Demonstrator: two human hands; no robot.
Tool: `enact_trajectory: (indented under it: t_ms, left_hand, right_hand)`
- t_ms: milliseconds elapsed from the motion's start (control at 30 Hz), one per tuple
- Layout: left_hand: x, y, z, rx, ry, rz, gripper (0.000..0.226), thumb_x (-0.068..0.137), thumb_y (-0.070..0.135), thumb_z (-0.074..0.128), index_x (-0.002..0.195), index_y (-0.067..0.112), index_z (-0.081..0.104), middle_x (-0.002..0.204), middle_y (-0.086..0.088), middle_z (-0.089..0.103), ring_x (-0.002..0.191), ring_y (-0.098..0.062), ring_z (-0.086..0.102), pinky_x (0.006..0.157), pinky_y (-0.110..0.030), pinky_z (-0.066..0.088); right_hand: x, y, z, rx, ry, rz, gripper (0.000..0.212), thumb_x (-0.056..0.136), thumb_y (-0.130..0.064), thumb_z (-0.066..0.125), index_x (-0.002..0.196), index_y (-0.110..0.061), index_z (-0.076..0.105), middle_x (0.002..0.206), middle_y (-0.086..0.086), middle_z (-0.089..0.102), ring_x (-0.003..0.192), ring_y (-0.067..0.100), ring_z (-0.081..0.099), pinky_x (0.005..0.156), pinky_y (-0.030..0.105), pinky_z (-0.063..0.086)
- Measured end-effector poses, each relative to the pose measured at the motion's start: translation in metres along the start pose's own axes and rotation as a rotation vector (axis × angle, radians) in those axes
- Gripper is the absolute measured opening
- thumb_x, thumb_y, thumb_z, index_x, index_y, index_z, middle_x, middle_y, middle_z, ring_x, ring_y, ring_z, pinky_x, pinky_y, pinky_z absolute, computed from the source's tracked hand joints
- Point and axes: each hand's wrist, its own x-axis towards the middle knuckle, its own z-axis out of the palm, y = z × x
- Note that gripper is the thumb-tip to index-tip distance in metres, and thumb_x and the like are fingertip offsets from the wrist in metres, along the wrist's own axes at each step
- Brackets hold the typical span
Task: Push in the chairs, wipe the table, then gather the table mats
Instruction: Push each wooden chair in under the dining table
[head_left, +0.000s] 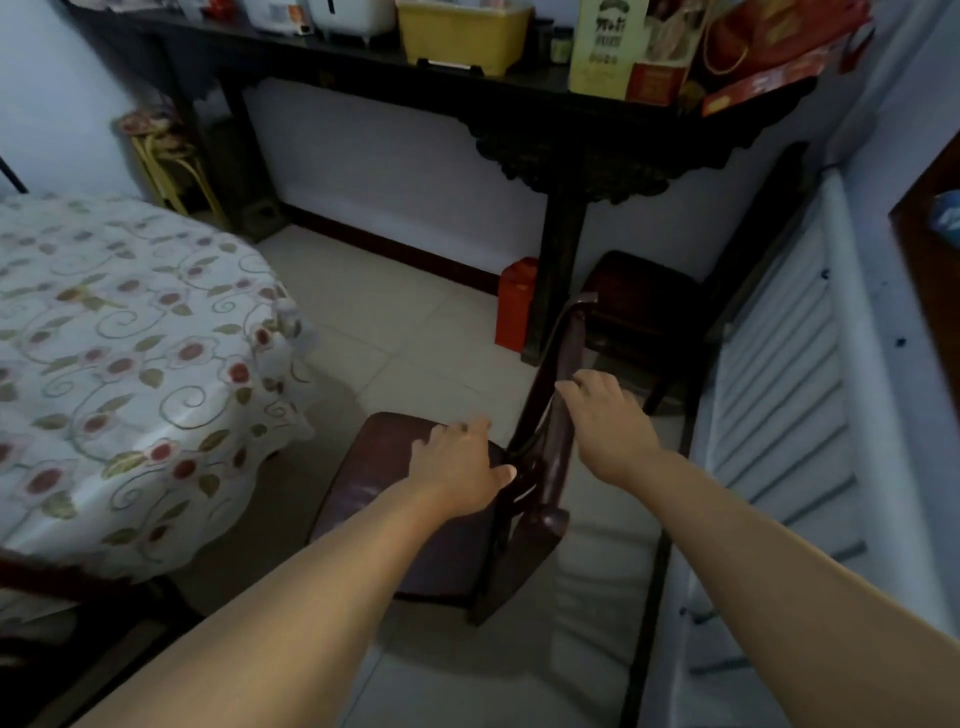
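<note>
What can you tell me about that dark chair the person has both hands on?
The chair looks like dark reddish-brown wood with a glossy finish. It has a flat, roughly square seat and a curved top rail on an openwork back. It stands upright on the pale tiled floor, apart from the table with the flowered cloth, not pushed in. The left hand rests on the seat's back edge by the backrest; the right hand lies over the top rail. Its legs are mostly hidden.

White tablecloth (119, 364) with red flowers and green leaves; dark reddish-brown chair (415, 499); pale tiled floor (395, 322); yellow bin (462, 36); red-orange box (515, 304).
</note>
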Motion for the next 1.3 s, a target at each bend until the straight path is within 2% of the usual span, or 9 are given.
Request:
enact_trajectory:
  t_ms: [167, 300, 433, 533, 800, 933, 1100, 1200, 1300]
  left_hand:
    - [0.044, 0.041, 0.021, 0.03, -0.057, 0.006, 0.064, 0.088, 0.053, 0.048, 0.138, 0.017, 0.029, 0.139, -0.011, 0.043, 0.128, -0.032, 0.037, 0.1, -0.048, 0.032]
    - [0.068, 0.064, 0.039, 0.027, -0.083, -0.002, 0.064, 0.084, 0.059, 0.051, 0.127, 0.014, 0.037, 0.13, -0.01, 0.05, 0.121, -0.031, 0.045, 0.095, -0.046, 0.037]
    - [0.077, 0.077, 0.048, 0.004, -0.003, -0.04, 0.047, 0.084, 0.032, 0.062, 0.116, 0.009, 0.038, 0.116, -0.014, 0.058, 0.105, -0.034, 0.058, 0.074, -0.035, 0.04]
    - [0.079, 0.077, 0.042, 0.007, 0.052, -0.075, 0.042, 0.082, 0.017, 0.062, 0.116, 0.007, 0.039, 0.114, -0.016, 0.058, 0.104, -0.036, 0.058, 0.07, -0.034, 0.037]
    - [0.071, 0.015, -0.012, -0.011, 0.002, -0.114, 0.028, 0.08, 0.016, 0.06, 0.097, 0.018, 0.037, 0.106, -0.01, 0.058, 0.099, -0.032, 0.059, 0.07, -0.034, 0.042]
    - [0.068, -0.042, -0.054, -0.011, 0.018, -0.175, 0.029, 0.078, 0.025, 0.058, 0.104, 0.022, 0.047, 0.106, -0.006, 0.06, 0.098, -0.03, 0.059, 0.073, -0.037, 0.047]
    - [0.057, -0.112, -0.098, 0.036, 0.189, -0.243, 0.035, 0.079, 0.022, 0.055, 0.113, 0.025, 0.052, 0.103, -0.006, 0.063, 0.098, -0.03, 0.06, 0.079, -0.041, 0.052]
    - [0.054, -0.148, -0.108, 0.066, 0.327, -0.311, 0.035, 0.078, 0.025, 0.06, 0.113, 0.028, 0.054, 0.104, -0.004, 0.065, 0.099, -0.028, 0.062, 0.079, -0.038, 0.051]
    - [0.052, -0.179, -0.113, 0.139, 0.397, -0.401, 0.04, 0.08, 0.037, 0.064, 0.117, 0.029, 0.052, 0.108, -0.003, 0.064, 0.102, -0.026, 0.061, 0.078, -0.034, 0.044]
  right_hand:
    - [0.025, 0.044, 0.021, 0.054, -0.09, -0.061, 0.075, 0.086, 0.006, 0.047, 0.15, -0.017, 0.016, 0.158, 0.006, 0.01, 0.144, 0.025, 0.013, 0.116, 0.038, 0.019]
    - [0.038, 0.061, 0.042, 0.109, -0.058, -0.096, 0.076, 0.091, 0.004, 0.048, 0.152, -0.021, 0.01, 0.16, 0.0, -0.002, 0.147, 0.021, 0.005, 0.117, 0.04, 0.019]
    - [0.043, 0.062, 0.056, 0.124, 0.006, -0.115, 0.072, 0.094, -0.004, 0.049, 0.152, -0.022, 0.009, 0.16, 0.002, -0.002, 0.146, 0.022, 0.01, 0.118, 0.039, 0.019]
    - [0.045, 0.056, 0.058, 0.098, 0.048, -0.129, 0.078, 0.091, -0.002, 0.047, 0.152, -0.022, 0.002, 0.16, 0.004, -0.007, 0.146, 0.022, 0.007, 0.119, 0.038, 0.012]
    - [0.078, 0.01, 0.04, -0.019, 0.062, -0.288, 0.089, 0.09, -0.012, 0.054, 0.15, -0.027, -0.01, 0.158, 0.006, -0.016, 0.146, 0.026, -0.011, 0.118, 0.041, -0.002]
    - [0.111, -0.038, 0.019, -0.045, 0.099, -0.416, 0.087, 0.089, -0.016, 0.054, 0.151, -0.027, -0.005, 0.159, 0.007, -0.007, 0.146, 0.027, -0.012, 0.117, 0.042, -0.004]
    - [0.156, -0.111, 0.001, -0.013, 0.143, -0.544, 0.08, 0.086, -0.013, 0.055, 0.151, -0.023, 0.009, 0.156, 0.011, 0.012, 0.146, 0.031, -0.005, 0.119, 0.043, 0.0]
    - [0.185, -0.148, -0.004, -0.024, 0.161, -0.614, 0.072, 0.085, -0.016, 0.057, 0.147, -0.021, 0.022, 0.147, 0.009, 0.03, 0.142, 0.032, 0.015, 0.118, 0.044, 0.005]
    - [0.214, -0.179, -0.014, -0.013, 0.156, -0.719, 0.054, 0.081, -0.018, 0.059, 0.133, -0.018, 0.042, 0.126, 0.004, 0.05, 0.121, 0.027, 0.043, 0.11, 0.037, 0.023]
